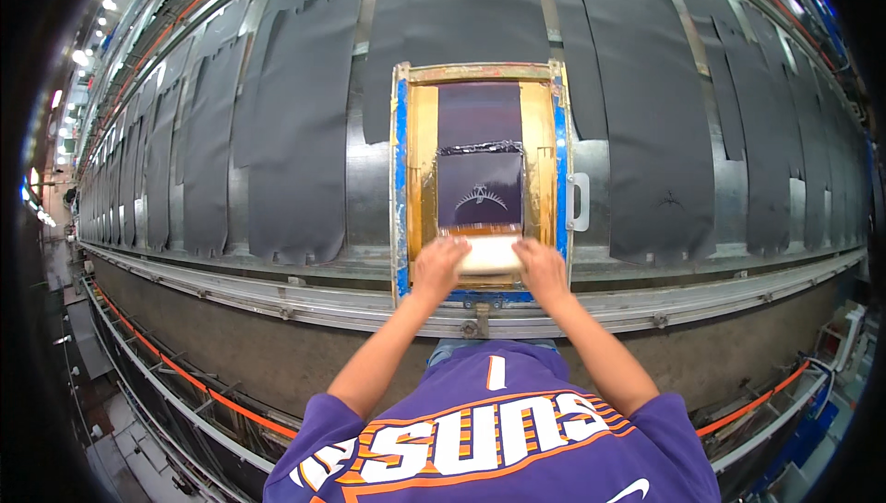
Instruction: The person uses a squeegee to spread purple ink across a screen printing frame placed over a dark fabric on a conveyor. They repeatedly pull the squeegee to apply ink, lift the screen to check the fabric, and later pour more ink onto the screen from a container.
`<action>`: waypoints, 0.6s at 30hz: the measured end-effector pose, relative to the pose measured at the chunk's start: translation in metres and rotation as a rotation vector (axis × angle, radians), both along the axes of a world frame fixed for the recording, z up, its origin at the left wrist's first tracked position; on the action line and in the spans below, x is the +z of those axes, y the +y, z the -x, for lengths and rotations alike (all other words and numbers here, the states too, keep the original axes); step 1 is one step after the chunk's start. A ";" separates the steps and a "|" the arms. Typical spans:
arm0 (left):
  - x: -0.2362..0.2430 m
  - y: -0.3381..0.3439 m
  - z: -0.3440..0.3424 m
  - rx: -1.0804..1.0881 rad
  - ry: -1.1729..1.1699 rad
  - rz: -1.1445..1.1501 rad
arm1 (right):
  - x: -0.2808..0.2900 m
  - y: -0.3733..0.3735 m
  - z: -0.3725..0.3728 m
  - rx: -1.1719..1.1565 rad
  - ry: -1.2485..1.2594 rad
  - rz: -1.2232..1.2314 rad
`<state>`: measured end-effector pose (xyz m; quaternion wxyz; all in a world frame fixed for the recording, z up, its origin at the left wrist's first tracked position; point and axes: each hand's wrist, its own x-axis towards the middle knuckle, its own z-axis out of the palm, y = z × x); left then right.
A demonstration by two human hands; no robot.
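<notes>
And here the left hand (440, 269) and right hand (543, 272), fingers clamped on opposite ends of the pale squeegee (491, 256) inside the blue-edged frame (401, 171), look mid-stroke, the next move calling for even pressure!

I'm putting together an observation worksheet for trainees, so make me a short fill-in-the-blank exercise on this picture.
1. The left hand and the right hand hold opposite ____ of the pale bar.
2. Along its left and right sides, the frame has strips coloured ____.
3. The white handle is attached on the ____ side of the frame.
4. The main colour of the person's shirt is ____.

Missing words: ends; blue; right; purple.
</notes>
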<state>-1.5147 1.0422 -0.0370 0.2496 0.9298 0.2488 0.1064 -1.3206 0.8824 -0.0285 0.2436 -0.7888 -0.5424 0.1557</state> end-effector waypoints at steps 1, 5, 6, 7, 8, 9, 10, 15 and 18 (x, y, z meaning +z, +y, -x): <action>0.003 -0.011 0.010 -0.008 -0.008 0.027 | 0.005 -0.012 0.009 -0.003 0.011 -0.001; 0.029 0.016 -0.003 0.004 0.133 0.290 | 0.033 -0.006 -0.028 0.054 0.222 -0.018; 0.032 0.035 -0.013 0.020 0.183 0.404 | 0.035 0.000 -0.050 0.055 0.350 -0.039; 0.028 0.059 -0.028 0.012 0.186 0.355 | 0.034 0.008 -0.077 -0.192 0.544 -0.025; 0.027 0.084 -0.046 0.063 0.212 0.355 | 0.030 0.019 -0.104 -0.355 0.525 -0.151; 0.034 0.105 -0.070 0.067 0.212 0.367 | 0.013 0.022 -0.131 -0.452 0.280 -0.200; 0.028 0.125 -0.081 0.086 0.179 0.341 | 0.003 0.029 -0.139 -0.482 0.062 -0.178; 0.029 0.127 -0.110 0.117 0.072 0.266 | -0.072 0.039 -0.152 -0.623 0.278 -0.301; -0.008 0.087 -0.059 -0.012 -0.032 0.053 | -0.058 0.055 -0.142 -0.681 0.462 -0.344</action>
